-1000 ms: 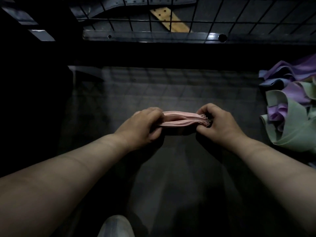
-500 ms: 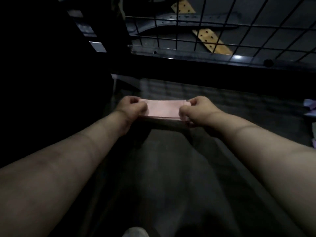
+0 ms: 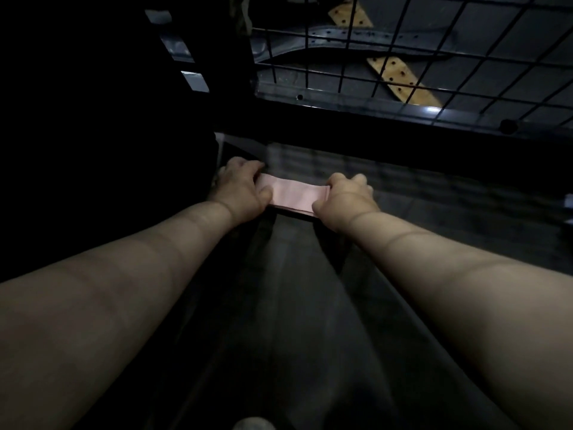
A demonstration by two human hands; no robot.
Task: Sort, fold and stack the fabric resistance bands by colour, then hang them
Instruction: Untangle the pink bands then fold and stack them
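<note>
Head view: two bare forearms reach over the dark table (image 3: pixel 288 305) to the folded pink bands (image 3: pixel 294 197), a flat stack near its far left corner. The left hand (image 3: pixel 245 189) and right hand (image 3: pixel 344 201) each grip an end, fingers curled. I'd say the pink pile is being placed. Next it wants squaring and an even release. Behind it stands a wire grid (image 3: pixel 434 57).

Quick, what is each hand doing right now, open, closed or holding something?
Left hand: grips the left end of the flat stack of folded pink fabric bands.
Right hand: grips the same stack's right end.
</note>
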